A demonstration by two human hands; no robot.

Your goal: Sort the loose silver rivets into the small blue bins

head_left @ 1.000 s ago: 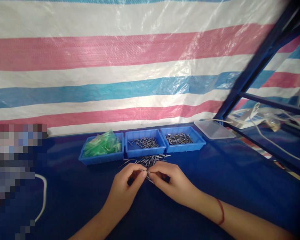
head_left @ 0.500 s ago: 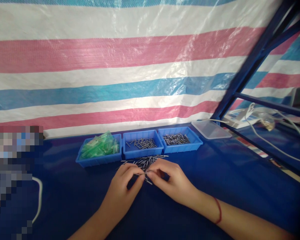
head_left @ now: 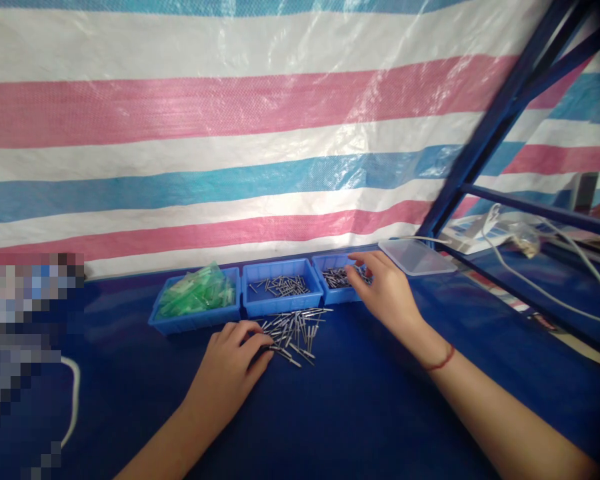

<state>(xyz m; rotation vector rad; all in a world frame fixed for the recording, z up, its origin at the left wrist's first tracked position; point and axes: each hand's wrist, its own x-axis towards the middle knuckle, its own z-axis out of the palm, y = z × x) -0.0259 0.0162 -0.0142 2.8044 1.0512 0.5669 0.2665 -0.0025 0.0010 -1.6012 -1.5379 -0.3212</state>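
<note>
A loose pile of small metal pins [head_left: 296,329] lies on the blue table [head_left: 360,407]. My left hand [head_left: 230,367] rests at the pile's left edge, fingers curled and pinching at the pins. My right hand [head_left: 385,288] reaches over the right blue tray [head_left: 333,293], which holds more metal pins [head_left: 336,277]; its fingers are bent over the tray and what they hold, if anything, is hidden. The middle blue tray [head_left: 280,301] holds a few pins. The left blue tray [head_left: 195,317] is filled with green plastic pieces [head_left: 200,293]. A red string circles my right wrist.
A clear plastic lid or box [head_left: 417,257] lies right of the trays. A striped tarp [head_left: 230,133] hangs right behind them. A blue metal frame [head_left: 485,133] and white cables [head_left: 520,267] stand at right. A white cable [head_left: 73,400] curves at left.
My hands were together over the pile, pinching a pin. Now the right hand has moved up and right to the right tray, and the left has dropped to the pile's left edge.
</note>
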